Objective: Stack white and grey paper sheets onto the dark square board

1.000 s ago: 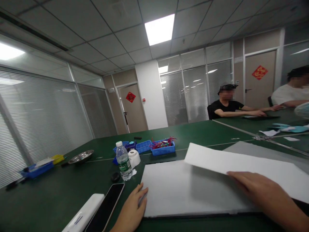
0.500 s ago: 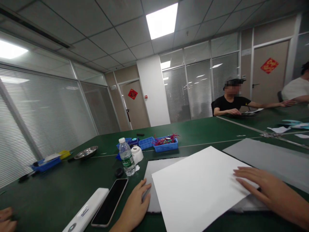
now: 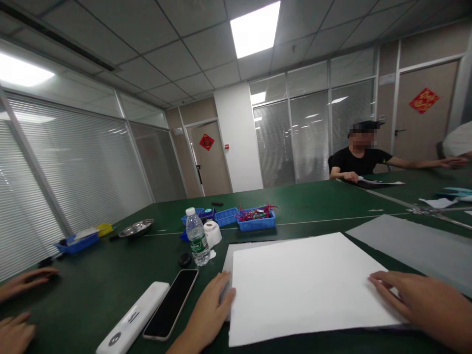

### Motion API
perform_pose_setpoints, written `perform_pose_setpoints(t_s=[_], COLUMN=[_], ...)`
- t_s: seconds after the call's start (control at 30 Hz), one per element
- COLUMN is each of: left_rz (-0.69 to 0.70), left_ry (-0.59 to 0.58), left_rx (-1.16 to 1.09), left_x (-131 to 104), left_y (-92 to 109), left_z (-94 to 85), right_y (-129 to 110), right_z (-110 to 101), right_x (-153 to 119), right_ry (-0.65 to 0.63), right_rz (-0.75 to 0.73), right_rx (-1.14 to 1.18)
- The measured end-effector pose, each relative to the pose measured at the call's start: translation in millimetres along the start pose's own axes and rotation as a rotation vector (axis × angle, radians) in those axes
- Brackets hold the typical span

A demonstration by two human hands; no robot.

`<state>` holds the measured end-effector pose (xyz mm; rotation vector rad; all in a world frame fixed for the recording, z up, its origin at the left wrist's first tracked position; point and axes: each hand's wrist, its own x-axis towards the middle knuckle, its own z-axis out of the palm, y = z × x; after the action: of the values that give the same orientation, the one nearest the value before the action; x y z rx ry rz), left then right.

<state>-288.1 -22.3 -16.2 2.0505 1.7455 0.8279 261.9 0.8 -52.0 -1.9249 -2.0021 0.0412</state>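
Note:
A large white sheet [image 3: 306, 285] lies over a grey board [image 3: 228, 260] on the green table, its long edges running roughly left to right. At its left edge is my left hand [image 3: 212, 305], thumb and fingers apart, resting beside the sheet and on the board's edge. My right hand [image 3: 413, 297] touches the sheet's right edge, its fingers bent close together with the thumb below; it pinches the paper there. The sheet hides most of the board.
Left of my hands are a phone [image 3: 171, 305], a white box [image 3: 134, 319] and a water bottle [image 3: 197, 237]. Blue trays [image 3: 257, 224] stand farther back. A grey sheet [image 3: 413, 243] lies right. Another person's hands [image 3: 25, 282] are at far left; a person [image 3: 359, 157] sits across.
The white sheet has turned, so its tilt is gone and it lines up with the board. My right hand has closed at its edge. At far left, another person's second hand has appeared.

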Motion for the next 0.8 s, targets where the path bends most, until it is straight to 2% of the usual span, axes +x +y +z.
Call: perform_pose_setpoints(t_s=[0.23,0.43,0.6,0.7,0.8], left_rz=[-0.021,-0.027,-0.017,-0.011,-0.001], left_ry=[0.018,0.045,0.069,0.078,0.089], left_rx=[0.009,0.012,-0.014,-0.032,-0.04], left_x=[0,4,7,8,8], left_y=[-1,-3,-4,-4,-3], left_z=[2.7,4.9,3.7,3.3,4.6], right_y=[-17,-12,-11,-2,24], right_z=[-8,-11,-8,-4,-3], right_x=[-6,-4,-8,-3,12], right_ry=[0.139,0.015,-0.012,0.032,0.141], right_rz=[-0.108,-0.1,-0.113,-0.116,-0.089], right_rx=[-0.045,0.006,0.121,0.098,0.032])
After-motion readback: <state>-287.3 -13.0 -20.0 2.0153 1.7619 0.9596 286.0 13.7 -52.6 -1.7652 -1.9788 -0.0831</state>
